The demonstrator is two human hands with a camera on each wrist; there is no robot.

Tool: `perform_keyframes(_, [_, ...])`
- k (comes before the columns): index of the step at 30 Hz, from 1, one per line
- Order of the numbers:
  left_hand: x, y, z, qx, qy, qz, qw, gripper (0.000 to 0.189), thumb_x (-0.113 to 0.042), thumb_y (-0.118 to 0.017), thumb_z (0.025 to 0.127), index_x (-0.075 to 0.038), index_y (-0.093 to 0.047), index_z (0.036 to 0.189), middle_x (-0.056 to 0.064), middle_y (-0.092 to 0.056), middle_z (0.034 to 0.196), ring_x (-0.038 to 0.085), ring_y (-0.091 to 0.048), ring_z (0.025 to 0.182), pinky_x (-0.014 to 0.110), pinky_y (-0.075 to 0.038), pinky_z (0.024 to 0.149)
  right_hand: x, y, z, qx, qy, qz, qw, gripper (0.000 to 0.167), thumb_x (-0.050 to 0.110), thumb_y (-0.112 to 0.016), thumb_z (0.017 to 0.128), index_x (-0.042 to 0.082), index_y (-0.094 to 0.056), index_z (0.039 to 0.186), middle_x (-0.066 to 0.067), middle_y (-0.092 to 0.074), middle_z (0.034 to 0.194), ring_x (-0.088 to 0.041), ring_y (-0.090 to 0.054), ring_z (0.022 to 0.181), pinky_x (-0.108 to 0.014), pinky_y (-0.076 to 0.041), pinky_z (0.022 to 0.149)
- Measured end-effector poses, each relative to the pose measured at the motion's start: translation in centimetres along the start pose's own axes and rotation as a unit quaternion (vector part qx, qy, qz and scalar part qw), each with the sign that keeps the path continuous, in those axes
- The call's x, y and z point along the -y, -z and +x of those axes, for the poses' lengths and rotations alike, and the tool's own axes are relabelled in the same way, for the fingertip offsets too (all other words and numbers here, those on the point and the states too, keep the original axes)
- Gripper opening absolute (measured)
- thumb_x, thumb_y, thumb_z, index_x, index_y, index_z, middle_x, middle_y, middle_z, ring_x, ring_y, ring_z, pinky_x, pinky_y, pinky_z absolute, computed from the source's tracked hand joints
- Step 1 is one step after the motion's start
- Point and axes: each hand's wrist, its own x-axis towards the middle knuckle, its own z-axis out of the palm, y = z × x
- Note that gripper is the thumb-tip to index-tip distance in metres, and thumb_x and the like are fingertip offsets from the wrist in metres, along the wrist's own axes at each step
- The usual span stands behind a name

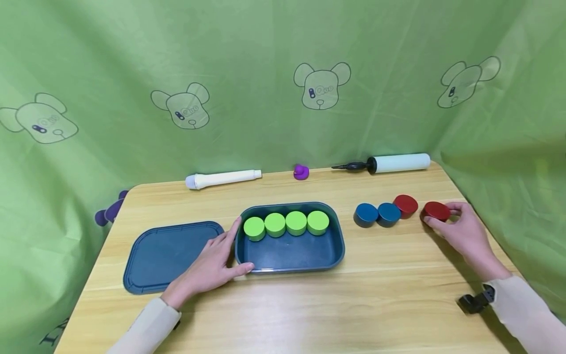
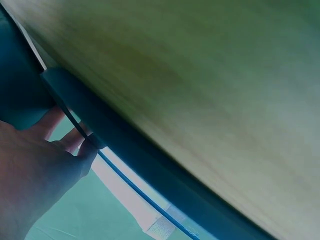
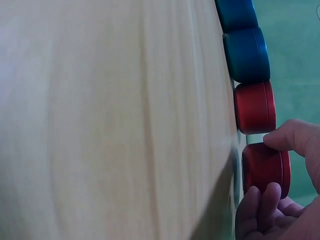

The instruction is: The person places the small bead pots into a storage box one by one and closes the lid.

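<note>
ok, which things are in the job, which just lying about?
Likely in the job:
blue container, touched by the left hand
four green cylinders inside it
red cylinder held by the right hand
second red cylinder, two blue cylinders
flat blue lid, probably

Apparently lying about:
white microphone-shaped thing
small purple toy
hand pump

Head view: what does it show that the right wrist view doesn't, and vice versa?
Head only: tray with four green cylinders, lid, microphone, purple toy, pump, left hand.

Right wrist only: the lower fingers beside the held cylinder, hidden from the head view.

Both: right hand gripping one red cylinder, another red cylinder, two blue cylinders, table.
</note>
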Motion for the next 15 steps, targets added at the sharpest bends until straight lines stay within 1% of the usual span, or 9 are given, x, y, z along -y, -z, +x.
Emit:
perform_keyframes(2, [-0.01, 0.03, 0.01, 0.0, 0.001, -0.002, 1.0, 0.113, -0.076, -0.065, 0.097, -0.033, 0.003, 0.177, 0.013, -0.035, 0.174, 0.043, -0.033, 0.158, 0.066, -0.021, 0.126, -0.02, 0.15, -0.07, -0.004, -0.005, 0.006, 1.0, 0.076, 0.032, -0.076, 0.104, -0.017, -0.038, 0.149, -0.04, -0.047, 0.141, -0.034, -0.051, 0.103, -0.023, -0.041, 0.073])
perform_keyframes(5, [-0.03, 0.06, 0.01, 0.0, 0.002, -0.005, 1.0, 0.113, -0.076, -0.066, 0.097, -0.034, 0.003, 0.177, 0.013, -0.036, 0.173, 0.044, -0.033, 0.158, 0.066, -0.021, 0.126, -0.14, 0.31, -0.13, -0.007, -0.008, 0.016, 0.9998, 0.077, 0.032, -0.076, 0.103, -0.016, -0.037, 0.15, -0.039, -0.047, 0.141, -0.016, -0.057, 0.088, -0.017, -0.044, 0.067])
perform_keyframes(6, [-0.04, 0.07, 0.02, 0.0, 0.002, -0.005, 1.0, 0.113, -0.076, -0.066, 0.097, -0.034, 0.003, 0.177, 0.013, -0.036, 0.173, 0.044, -0.033, 0.158, 0.066, -0.021, 0.126, -0.16, 0.34, -0.15, -0.008, -0.007, 0.018, 0.9998, 0.077, 0.032, -0.076, 0.103, -0.016, -0.038, 0.15, -0.039, -0.047, 0.14, -0.01, -0.056, 0.083, -0.016, -0.045, 0.066])
perform_keyframes(8, [-0.07, 0.08, 0.01, 0.0, 0.003, -0.006, 1.0, 0.113, -0.076, -0.066, 0.097, -0.034, 0.003, 0.177, 0.013, -0.035, 0.173, 0.044, -0.033, 0.158, 0.066, -0.021, 0.126, -0.23, 0.37, -0.21, -0.008, -0.006, 0.024, 0.9997, 0.078, 0.032, -0.077, 0.103, -0.016, -0.038, 0.15, -0.038, -0.047, 0.14, -0.002, -0.056, 0.076, -0.016, -0.047, 0.064])
perform_keyframes(10, [-0.09, 0.08, 0.0, 0.0, 0.003, -0.006, 1.0, 0.113, -0.076, -0.066, 0.097, -0.034, 0.002, 0.177, 0.013, -0.035, 0.174, 0.044, -0.033, 0.158, 0.067, -0.021, 0.126, -0.21, 0.39, -0.32, -0.009, -0.004, 0.026, 0.9996, 0.078, 0.032, -0.077, 0.103, -0.016, -0.038, 0.15, -0.038, -0.047, 0.14, 0.001, -0.056, 0.074, -0.018, -0.048, 0.062])
perform_keyframes(15, [-0.1, 0.1, -0.03, 0.0, 0.005, -0.006, 1.0, 0.114, -0.075, -0.067, 0.097, -0.033, 0.002, 0.177, 0.014, -0.036, 0.173, 0.043, -0.033, 0.158, 0.066, -0.021, 0.126, 0.22, 0.53, -0.82, -0.009, -0.003, 0.027, 0.9996, 0.079, 0.033, -0.077, 0.102, -0.014, -0.037, 0.151, -0.039, -0.047, 0.141, 0.0, -0.055, 0.075, -0.019, -0.048, 0.061])
